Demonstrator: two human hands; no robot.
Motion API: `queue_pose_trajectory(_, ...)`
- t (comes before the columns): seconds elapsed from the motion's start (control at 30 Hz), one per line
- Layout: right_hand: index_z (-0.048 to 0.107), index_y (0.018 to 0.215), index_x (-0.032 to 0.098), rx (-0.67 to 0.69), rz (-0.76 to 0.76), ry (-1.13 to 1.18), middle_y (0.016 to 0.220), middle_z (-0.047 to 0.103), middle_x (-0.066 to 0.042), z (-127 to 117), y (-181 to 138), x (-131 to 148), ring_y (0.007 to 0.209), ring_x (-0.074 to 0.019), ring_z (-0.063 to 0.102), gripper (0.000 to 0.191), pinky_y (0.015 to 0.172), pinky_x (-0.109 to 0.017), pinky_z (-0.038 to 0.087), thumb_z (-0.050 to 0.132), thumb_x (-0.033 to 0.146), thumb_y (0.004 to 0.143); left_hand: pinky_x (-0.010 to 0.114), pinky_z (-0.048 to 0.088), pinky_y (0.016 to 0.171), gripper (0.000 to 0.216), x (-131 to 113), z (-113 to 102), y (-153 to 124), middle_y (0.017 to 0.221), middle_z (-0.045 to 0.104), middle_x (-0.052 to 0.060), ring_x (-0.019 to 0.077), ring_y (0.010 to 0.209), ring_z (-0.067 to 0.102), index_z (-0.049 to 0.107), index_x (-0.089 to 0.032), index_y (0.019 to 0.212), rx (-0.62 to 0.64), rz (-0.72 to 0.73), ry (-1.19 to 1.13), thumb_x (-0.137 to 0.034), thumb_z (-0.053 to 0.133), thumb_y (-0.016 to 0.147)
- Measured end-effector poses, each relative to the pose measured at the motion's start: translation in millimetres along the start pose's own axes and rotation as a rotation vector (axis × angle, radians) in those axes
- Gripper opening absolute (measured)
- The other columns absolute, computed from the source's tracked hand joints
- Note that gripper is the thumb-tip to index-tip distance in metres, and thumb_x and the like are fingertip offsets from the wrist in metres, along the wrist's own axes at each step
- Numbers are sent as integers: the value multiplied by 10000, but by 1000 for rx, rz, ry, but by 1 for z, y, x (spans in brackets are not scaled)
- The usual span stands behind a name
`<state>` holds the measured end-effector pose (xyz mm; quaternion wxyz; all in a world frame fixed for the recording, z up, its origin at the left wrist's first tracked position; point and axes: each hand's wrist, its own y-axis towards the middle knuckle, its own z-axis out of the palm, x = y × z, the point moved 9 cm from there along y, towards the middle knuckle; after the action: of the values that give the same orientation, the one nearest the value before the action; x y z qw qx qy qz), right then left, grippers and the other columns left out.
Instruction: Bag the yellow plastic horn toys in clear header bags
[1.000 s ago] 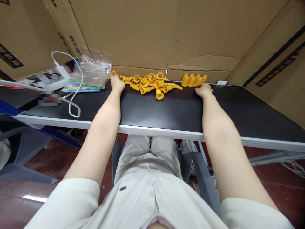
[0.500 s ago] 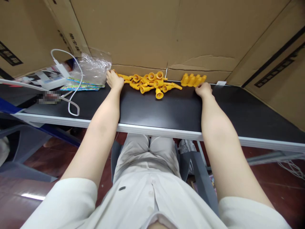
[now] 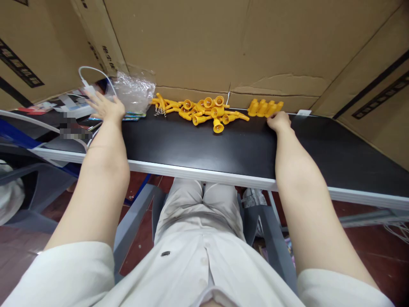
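My left hand (image 3: 107,106) is open, its fingers spread over the clutter at the left of the table, close to a white charger plug and cable (image 3: 91,88). My right hand (image 3: 280,122) is curled against the near right end of an upright row of yellow cone-shaped pieces (image 3: 264,108); its fingertips are partly hidden, so what they hold is unclear. Between the hands lies a loose pile of yellow bell-ended pieces (image 3: 217,111) with thin curved tails. At the pile's left end, several yellow pieces with silver metal spirals (image 3: 160,111) lie together.
A clear plastic bag (image 3: 136,91) lies behind my left hand, over a colourful packet (image 3: 136,116). A tall cardboard wall (image 3: 191,47) closes off the back of the black table (image 3: 198,147). A white tag (image 3: 303,113) sits by the wall. Grey chair arms (image 3: 137,221) flank me.
My left hand has left the left end of the yellow pile and moved left, its fingers spreading. The spiral-ended pieces there are now uncovered. My right hand stays by the upright row.
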<state>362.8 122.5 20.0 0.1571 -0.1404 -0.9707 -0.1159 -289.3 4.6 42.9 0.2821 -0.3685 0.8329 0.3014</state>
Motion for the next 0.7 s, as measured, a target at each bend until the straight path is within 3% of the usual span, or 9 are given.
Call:
queue_pose_trajectory(0.1,758,1317,89,-13,-9,1,1402,709,-232,-1,1,0,1389,-382,647,380,1167,-523,491,547,162,1009,849,75,1319,919,13,6,6,1874,-27,177,422,1729,-22,173,32,1722,38,62,-18,-513,391,1015)
queue_pose_trajectory(0.3,763,1319,73,4,-7,0,1395,707,-236,-4,-5,3,1338,-360,661,383,1144,-477,491,526,151,1028,828,86,1339,1107,21,11,11,1878,-90,126,411,1729,-47,169,38,1726,61,42,-15,-720,279,927)
queue_pose_trajectory(0.43,748,1366,77,22,4,5,1452,683,-242,-5,-10,4,1399,-366,633,405,1187,-468,470,515,154,1043,817,89,1344,1285,20,14,10,1874,-112,121,457,1713,37,176,52,1720,106,63,-16,-868,276,829)
queue_pose_trajectory(0.5,756,1362,96,21,6,1,1459,688,-229,-4,-9,3,1413,-367,630,402,1199,-475,472,517,157,1045,781,100,1363,1221,20,15,9,1879,-79,128,455,1710,84,203,48,1715,109,82,-23,-819,326,864)
queue_pose_trajectory(0.6,764,1345,94,18,-4,-20,1443,704,-218,-1,-3,3,1396,-355,649,377,1190,-451,490,559,159,1036,799,67,1353,977,16,13,9,1879,-17,157,434,1718,83,217,46,1705,73,99,-16,-606,371,994)
queue_pose_trajectory(0.7,769,1309,94,52,-32,-72,1393,729,-210,4,3,5,1336,-329,686,323,1153,-411,510,624,171,1031,768,35,1363,748,-6,11,5,1871,70,187,392,1724,109,278,30,1675,3,186,0,-367,418,1057)
